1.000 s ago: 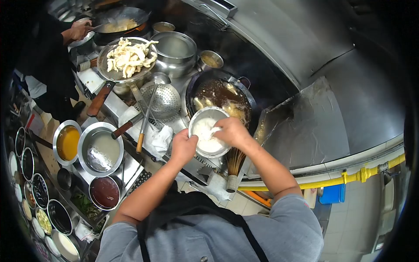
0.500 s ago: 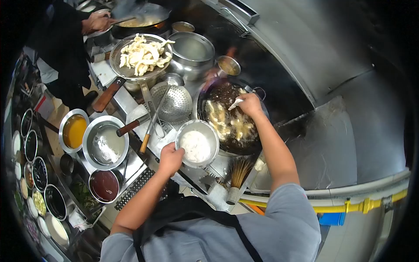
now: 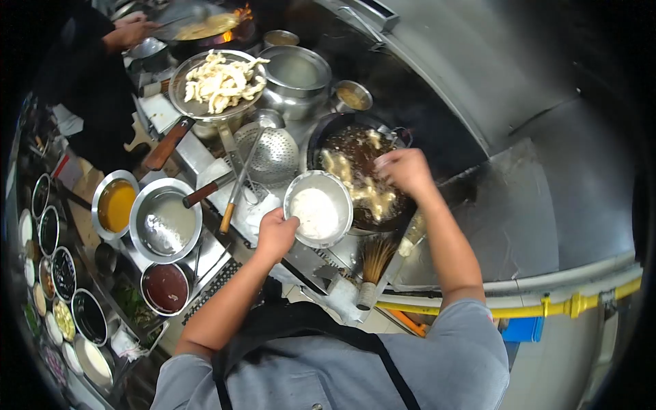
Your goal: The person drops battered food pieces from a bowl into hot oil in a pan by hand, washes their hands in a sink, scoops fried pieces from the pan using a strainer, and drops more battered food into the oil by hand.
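Note:
My left hand (image 3: 277, 234) grips the rim of a metal bowl (image 3: 345, 225) that contains pale, battered pieces (image 3: 316, 213). The bowl is held close to the near left side of a dark wok (image 3: 316, 147). Over the wok's right side is my right hand (image 3: 408, 171), its fingers bent together and slightly blurred. Whether anything is between those fingertips is hidden. Several pale battered strips (image 3: 372, 198) float in the bubbling dark oil below.
Fried strips fill a strainer (image 3: 176, 89) at the back. A perforated ladle (image 3: 277, 154) lies left of the wok, a bamboo brush (image 3: 376, 263) in front. Pots of yellow liquid (image 3: 116, 205) and red sauce (image 3: 165, 288) stand left. Another person's hand (image 3: 133, 31) works at a flaming wok.
My right hand has moved slightly right and down; the white piece at its fingertips no longer shows there. The bowl in my left hand has shifted right and up. Flames have risen at the other wok.

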### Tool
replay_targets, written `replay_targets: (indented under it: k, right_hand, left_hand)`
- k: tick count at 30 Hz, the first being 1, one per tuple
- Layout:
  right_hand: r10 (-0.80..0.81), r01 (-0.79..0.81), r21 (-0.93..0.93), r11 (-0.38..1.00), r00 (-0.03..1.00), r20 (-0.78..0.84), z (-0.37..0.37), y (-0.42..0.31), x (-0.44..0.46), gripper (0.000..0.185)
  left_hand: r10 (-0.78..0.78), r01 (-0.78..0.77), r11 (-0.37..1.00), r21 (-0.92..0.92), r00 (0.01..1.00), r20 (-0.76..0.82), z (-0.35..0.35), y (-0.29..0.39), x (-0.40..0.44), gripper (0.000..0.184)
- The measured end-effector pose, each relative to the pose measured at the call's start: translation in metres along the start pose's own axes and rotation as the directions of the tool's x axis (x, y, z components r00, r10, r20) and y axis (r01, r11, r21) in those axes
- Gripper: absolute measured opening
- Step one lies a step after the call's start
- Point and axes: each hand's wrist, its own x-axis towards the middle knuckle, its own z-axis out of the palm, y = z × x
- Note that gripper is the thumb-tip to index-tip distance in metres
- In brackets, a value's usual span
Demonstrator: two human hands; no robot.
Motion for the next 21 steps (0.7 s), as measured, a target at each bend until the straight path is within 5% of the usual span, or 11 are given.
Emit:
replay_targets:
  k: [2, 4, 8, 12, 13, 17, 18, 21]
  right_hand:
    - [-0.229, 0.266, -0.291, 0.919, 0.961, 0.155, 0.036, -0.006, -0.032, 0.024]
    - [-0.375, 0.377, -0.489, 0.786, 0.921, 0.107, 0.077, -0.015, -0.069, 0.033]
    - [-0.302, 0.401, -0.465, 0.789, 0.913, 0.276, 0.086, -0.013, -0.081, 0.03]
    - [-0.292, 0.32, -0.268, 0.909, 0.946, 0.142, 0.041, -0.026, -0.089, 0.02]
    - [-0.165, 0.2, -0.196, 0.96, 0.97, 0.18, 0.026, -0.041, -0.091, 0.019]
    - [-0.204, 0.203, -0.055, 0.978, 0.979, -0.002, 0.012, -0.031, -0.074, 0.014]
    - [-0.031, 0.032, 0.058, 0.998, 0.999, -0.008, 0.004, -0.04, -0.071, 0.014]
    - [-0.045, 0.038, 0.412, 0.91, 0.999, 0.009, -0.018, -0.007, -0.033, 0.022]
  left_hand:
    - [0.048, -0.047, 0.999, -0.024, 0.998, 0.042, 0.019, 0.013, -0.005, 0.019]
    - [0.118, -0.125, 0.99, 0.062, 0.987, 0.108, 0.031, 0.022, -0.011, 0.019]
    - [0.116, -0.117, 0.993, 0.012, 0.989, 0.091, 0.032, -0.003, -0.007, 0.02]
    - [0.079, -0.085, 0.995, 0.056, 0.993, 0.09, 0.023, -0.005, -0.011, 0.021]
    - [0.077, -0.082, 0.995, 0.061, 0.994, 0.08, 0.022, -0.011, -0.006, 0.022]
    - [0.037, -0.039, 0.995, 0.096, 0.999, 0.024, 0.024, -0.005, -0.001, 0.022]
    - [0.039, -0.04, 0.995, 0.096, 0.999, 0.017, 0.022, -0.011, 0.004, 0.022]
    - [0.121, -0.119, 0.988, 0.1, 0.993, -0.012, 0.009, -0.028, 0.016, 0.022]
